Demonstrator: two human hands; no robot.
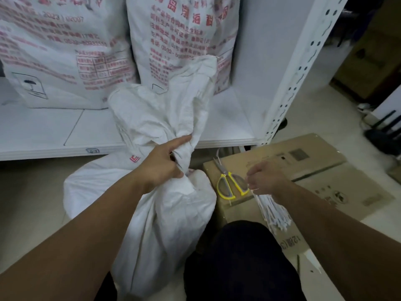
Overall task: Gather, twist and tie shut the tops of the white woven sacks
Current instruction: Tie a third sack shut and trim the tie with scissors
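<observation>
At the centre of the frame, I see the left hand (162, 164) clamped round the gathered neck of the white woven sack (156, 213), which stands on the floor before the white shelf (43, 131) (its loose top flares above the fist). Lower right, well apart, the right hand (265, 179) pinches the top of the bundle of white ties (274, 211) on the cardboard box (314, 177), just beside the yellow scissors (230, 184). Two printed sacks (65, 51) fill the upper left.

Yellow-handled scissors (230, 184) on cardboard box (263, 156); white shelf (54, 131) behind; slotted upright (309, 61) right.
</observation>
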